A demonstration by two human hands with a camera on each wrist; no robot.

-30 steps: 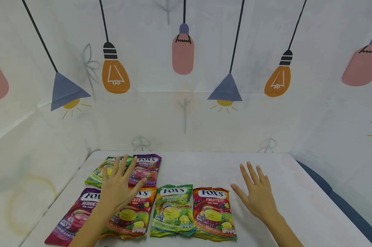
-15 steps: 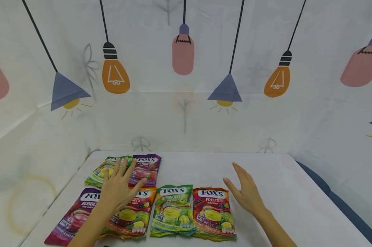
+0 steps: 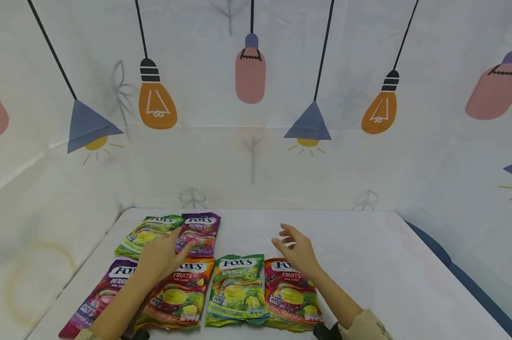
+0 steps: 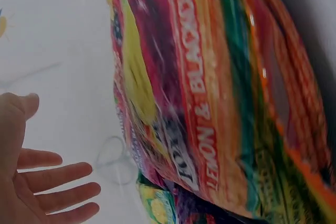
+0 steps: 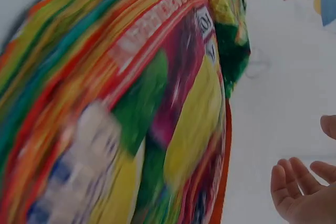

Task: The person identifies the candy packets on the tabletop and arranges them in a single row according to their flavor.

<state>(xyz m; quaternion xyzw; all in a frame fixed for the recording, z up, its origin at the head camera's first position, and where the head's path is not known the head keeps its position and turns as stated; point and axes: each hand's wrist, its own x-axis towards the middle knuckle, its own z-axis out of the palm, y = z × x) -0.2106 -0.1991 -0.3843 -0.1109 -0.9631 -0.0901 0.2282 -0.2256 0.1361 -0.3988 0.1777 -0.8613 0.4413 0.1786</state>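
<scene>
In the head view my left hand (image 3: 159, 257) hovers over the left-hand bags, fingers loosely extended and holding nothing. Beneath and around it lie a purple Berries candy bag (image 3: 100, 296), an orange-red Fruits candy bag (image 3: 175, 298), a green Spring Tea candy bag (image 3: 142, 237) and a second Berries bag (image 3: 201, 232). My right hand (image 3: 300, 250) is above the top edge of another Fruits bag (image 3: 292, 302), fingers loosely bent with nothing in them. Left of that bag is a second Spring Tea bag (image 3: 236, 295). The left wrist view shows the left fingers (image 4: 58, 174) spread apart.
All the bags lie flat on a white table (image 3: 366, 274), grouped at its left and front middle. A white cloth (image 3: 196, 160) printed with hanging lamps encloses the back and sides. Dark blue material (image 3: 464, 276) runs along the table's right edge.
My right hand has moved left, from beside the right Fruits bag to over its top edge, and its spread fingers have bent. The left hand's fingers have tipped down slightly.
</scene>
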